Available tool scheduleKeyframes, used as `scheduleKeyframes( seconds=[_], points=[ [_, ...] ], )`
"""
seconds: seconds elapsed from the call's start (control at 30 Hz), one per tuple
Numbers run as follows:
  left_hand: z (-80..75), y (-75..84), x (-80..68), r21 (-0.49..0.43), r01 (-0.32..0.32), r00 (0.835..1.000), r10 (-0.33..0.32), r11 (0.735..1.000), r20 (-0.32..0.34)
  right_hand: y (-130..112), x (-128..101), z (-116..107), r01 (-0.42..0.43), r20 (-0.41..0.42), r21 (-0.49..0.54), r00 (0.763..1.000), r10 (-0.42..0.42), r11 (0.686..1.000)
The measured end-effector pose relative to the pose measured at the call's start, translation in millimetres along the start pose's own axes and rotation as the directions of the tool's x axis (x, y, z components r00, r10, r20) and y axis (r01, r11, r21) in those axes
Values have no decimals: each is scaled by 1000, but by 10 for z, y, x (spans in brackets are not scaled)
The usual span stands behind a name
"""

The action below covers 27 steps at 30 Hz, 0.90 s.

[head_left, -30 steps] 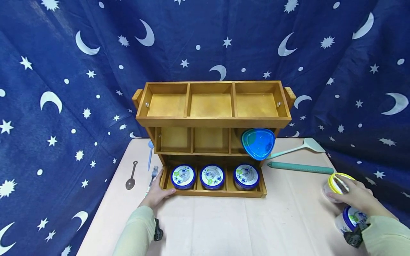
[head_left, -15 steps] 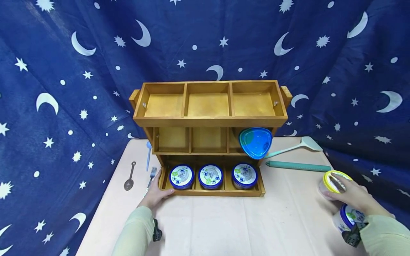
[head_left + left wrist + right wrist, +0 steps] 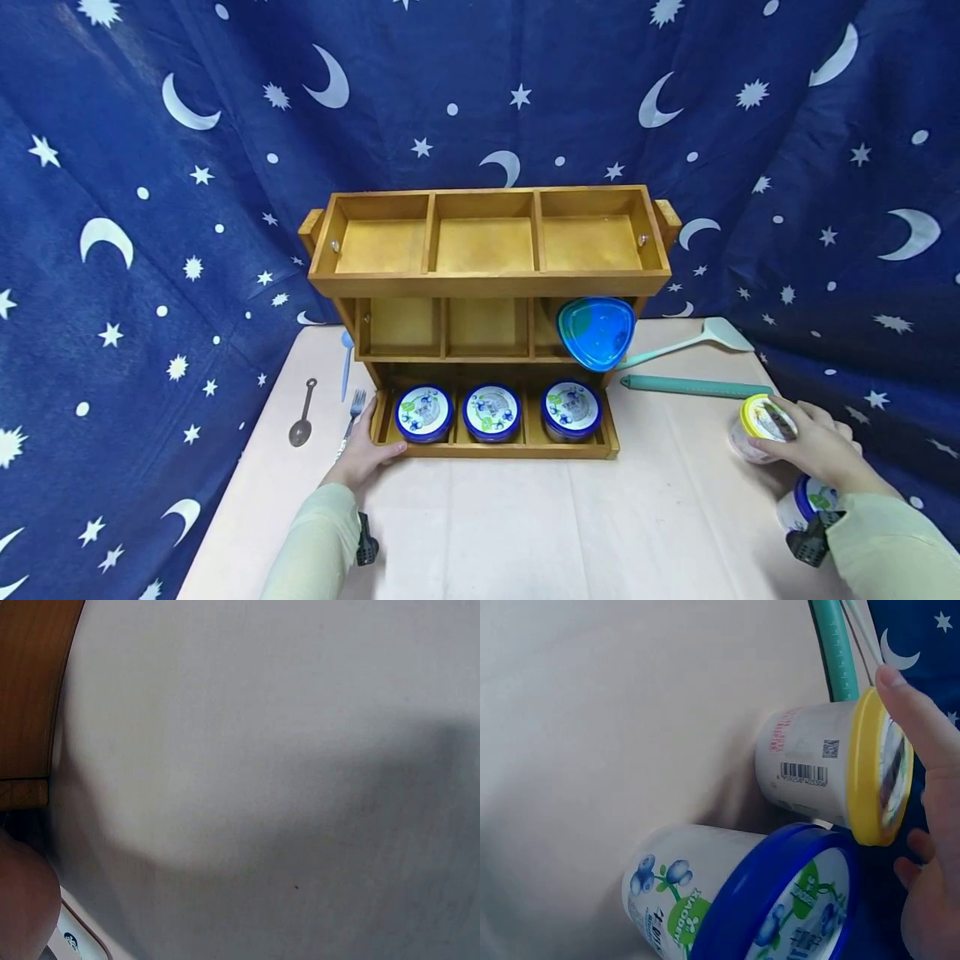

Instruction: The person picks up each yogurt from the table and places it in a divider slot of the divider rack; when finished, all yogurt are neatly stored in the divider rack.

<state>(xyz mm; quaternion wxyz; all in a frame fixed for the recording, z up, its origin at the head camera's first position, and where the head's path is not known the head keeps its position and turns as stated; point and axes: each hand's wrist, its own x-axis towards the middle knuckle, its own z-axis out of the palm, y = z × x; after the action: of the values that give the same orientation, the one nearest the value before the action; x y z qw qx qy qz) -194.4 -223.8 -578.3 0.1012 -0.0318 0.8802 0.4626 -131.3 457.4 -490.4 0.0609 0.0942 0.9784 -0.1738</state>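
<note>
Starry backdrop; table (image 3: 525,533). Right hand (image 3: 813,446) is curling fingers over yellow-lidded cup (image 3: 757,427) near right edge, apparently lifting; placing needs a free rack (image 3: 491,287) compartment. Left hand (image 3: 366,454), fingers relaxed, is steadying rack's front-left corner.

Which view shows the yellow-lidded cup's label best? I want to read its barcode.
The right wrist view: the yellow-lidded cup fills it side-on, barcode and printing visible, right hand over its lid. The head view shows only its small top. The left wrist view misses it.

Yellow-lidded cup (image 3: 832,769): barcode, QR code, red print, none legible. Blue-lidded cup (image 3: 705,900): green label, characters unreadable. No legible text elsewhere.
</note>
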Motion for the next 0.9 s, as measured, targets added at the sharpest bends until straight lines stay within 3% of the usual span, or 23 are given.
scheduleKeyframes(
  seconds=[0.4, 0.67, 0.9],
  points=[
    [13, -20, 7, 7, -3, 1000, 3, 1000, -7, -114, 68, 75, 14, 40, 8, 999, -14, 1000],
    [14, -11, 13, 1, -8, 1000, 8, 1000, -11, -164, 101, 101, 16, 112, -11, 994, -14, 1000],
    [8, -23, 6, -6, -7, 1000, 7, 1000, -13, -278, 82, 169, 12, 84, 17, 996, -14, 1000]
  ],
)
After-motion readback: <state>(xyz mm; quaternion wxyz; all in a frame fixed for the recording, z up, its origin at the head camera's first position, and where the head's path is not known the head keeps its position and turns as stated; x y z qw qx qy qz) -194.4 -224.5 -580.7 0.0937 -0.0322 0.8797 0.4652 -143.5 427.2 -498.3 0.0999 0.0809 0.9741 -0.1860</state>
